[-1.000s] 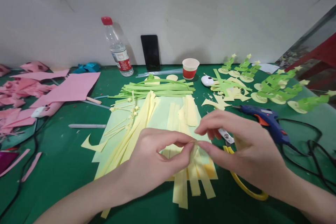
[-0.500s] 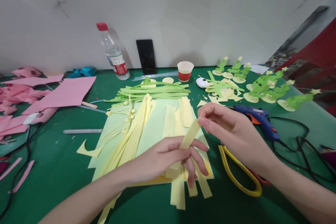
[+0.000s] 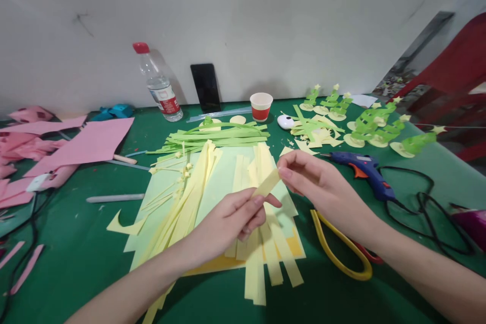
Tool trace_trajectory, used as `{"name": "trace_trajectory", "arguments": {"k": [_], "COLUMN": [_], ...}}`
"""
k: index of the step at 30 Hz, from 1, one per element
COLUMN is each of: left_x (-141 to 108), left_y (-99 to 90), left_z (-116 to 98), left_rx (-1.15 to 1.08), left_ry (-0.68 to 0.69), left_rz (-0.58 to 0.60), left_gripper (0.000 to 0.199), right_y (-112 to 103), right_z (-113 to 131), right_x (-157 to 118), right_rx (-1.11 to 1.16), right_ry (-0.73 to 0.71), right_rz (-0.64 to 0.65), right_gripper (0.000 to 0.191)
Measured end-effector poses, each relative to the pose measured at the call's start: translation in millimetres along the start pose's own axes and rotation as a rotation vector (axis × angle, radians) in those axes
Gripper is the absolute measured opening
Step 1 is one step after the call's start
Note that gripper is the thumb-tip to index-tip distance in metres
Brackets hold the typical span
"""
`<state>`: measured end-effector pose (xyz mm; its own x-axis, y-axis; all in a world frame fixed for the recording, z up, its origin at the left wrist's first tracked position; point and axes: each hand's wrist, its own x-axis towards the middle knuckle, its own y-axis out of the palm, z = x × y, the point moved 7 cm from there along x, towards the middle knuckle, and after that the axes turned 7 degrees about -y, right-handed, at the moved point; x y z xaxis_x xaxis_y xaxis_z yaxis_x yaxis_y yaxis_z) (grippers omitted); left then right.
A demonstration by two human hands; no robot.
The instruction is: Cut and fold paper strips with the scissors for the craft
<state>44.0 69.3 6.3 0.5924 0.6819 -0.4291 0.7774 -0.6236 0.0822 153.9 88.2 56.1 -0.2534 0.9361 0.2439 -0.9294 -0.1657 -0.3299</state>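
Observation:
Between my two hands runs a short pale yellow paper strip [image 3: 267,184]. My left hand [image 3: 239,215] pinches its lower end between thumb and forefinger, the other fingers curled underneath. At the upper end, the fingertips of my right hand [image 3: 317,179] are closed on the strip. Below my hands, loose yellow paper strips [image 3: 255,278] fan out over a stack of pale green sheets [image 3: 224,182]. More long yellow strips [image 3: 190,202] lie to the left, beside small paper stars on thin stalks [image 3: 186,172].
A blue glue gun [image 3: 360,164] with a black cord and yellow-handled scissors [image 3: 341,248] lie at right. Behind stand green spiral paper trees [image 3: 374,124], a paper cup [image 3: 261,108], a phone [image 3: 205,87] and a bottle [image 3: 163,93]. Pink paper [image 3: 94,142] covers the left.
My left fingers have curled in from a spread pose and grip the strip's lower end. Both hands keep hold of the strip. The view has shifted slightly.

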Motion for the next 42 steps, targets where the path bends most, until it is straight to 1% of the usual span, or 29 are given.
{"name": "trace_trajectory", "arguments": {"k": [4,6,7,9,10,12,13,14,15,17,19,22,24,26,27,29,30,33,35,36,38,39,40,41,42], "left_x": [-2,-3,-3,-2,-1,0,0,1,1,2,2,3,4,3,3,2,1,-1,-2,-2,-3,-3,-3,-4,-3], "left_y": [-6.5,-9.5,-11.0,-13.4,-14.6,-15.5,-15.3,-14.7,-13.7,-11.4,-9.9,-8.1,-7.5,-8.3,-9.2,-11.2,-12.1,-14.8,-16.3,-17.0,-19.2,-20.6,-22.5,-24.7,-27.1], "left_z": [-6,-8,-8,-9,-10,-9,-9,-8,-8,-6,-4,-2,-2,-3,-3,-5,-7,-11,-13,-15,-17,-18,-19,-20,-21], "left_rx": [0.207,0.272,0.281,0.262,0.245,0.212,0.195,0.180,0.164,0.138,0.113,0.052,-0.013,-0.083,-0.114,-0.153,-0.164,-0.193,-0.226,-0.248,-0.304,-0.336,-0.371,-0.405,-0.433], "left_ry": [0.008,0.012,0.020,0.036,0.041,0.037,0.033,0.027,0.023,0.015,0.010,0.005,0.008,0.017,0.025,0.045,0.057,0.090,0.104,0.112,0.132,0.142,0.152,0.161,0.166], "left_rz": [-0.128,-0.173,-0.187,-0.197,-0.197,-0.182,-0.171,-0.157,-0.142,-0.115,-0.099,-0.058,-0.028,-0.019,-0.025,-0.042,-0.049,-0.052,-0.034,-0.022,-0.003,0.004,0.007,0.007,0.006], "left_gripper": [0.031,0.031,0.032,0.031,0.031,0.030,0.030,0.030,0.030,0.030,0.031,0.033,0.034,0.033,0.033,0.031,0.031,0.030,0.029,0.029,0.028,0.028,0.027,0.027,0.027], "right_y": [0,-5,-8,-16,-23,-38,-42,-44,-47,-49,-49,-55,-63,-67,-66,-66,-64,-54,-42,-38,-30,-26,-22,-22,-25], "right_z": [1,-2,-6,-22,-34,-56,-67,-79,-89,-102,-108,-106,-103,-101,-99,-94,-94,-99,-96,-90,-74,-63,-53,-44,-36], "right_x": [3,1,-3,-17,-26,-48,-58,-69,-77,-88,-91,-88,-87,-90,-92,-97,-101,-113,-112,-108,-92,-83,-74,-67,-61], "right_rx": [-0.058,-0.177,-0.273,-0.530,-0.683,-0.959,-1.038,-1.070,-1.090,-1.040,-0.971,-0.941,-0.848,-0.611,-0.451,-0.169,-0.043,0.285,0.439,0.470,0.450,0.412,0.353,0.222,0.036], "right_ry": [-0.024,-0.032,-0.024,0.013,0.053,0.083,0.091,0.117,0.149,0.207,0.264,0.337,0.401,0.431,0.414,0.379,0.393,0.556,0.601,0.571,0.433,0.337,0.236,0.123,0.000], "right_rz": [0.023,0.040,0.068,0.158,0.196,0.223,0.249,0.296,0.296,0.294,0.261,0.198,0.185,0.205,0.231,0.230,0.224,0.128,0.041,0.003,-0.023,0.008,0.066,0.092,0.081], "right_gripper": [0.015,0.019,0.022,0.028,0.028,0.028,0.028,0.033,0.035,0.039,0.045,0.056,0.056,0.045,0.038,0.024,0.020,0.020,0.020,0.019,0.016,0.018,0.020,0.024,0.026]}}
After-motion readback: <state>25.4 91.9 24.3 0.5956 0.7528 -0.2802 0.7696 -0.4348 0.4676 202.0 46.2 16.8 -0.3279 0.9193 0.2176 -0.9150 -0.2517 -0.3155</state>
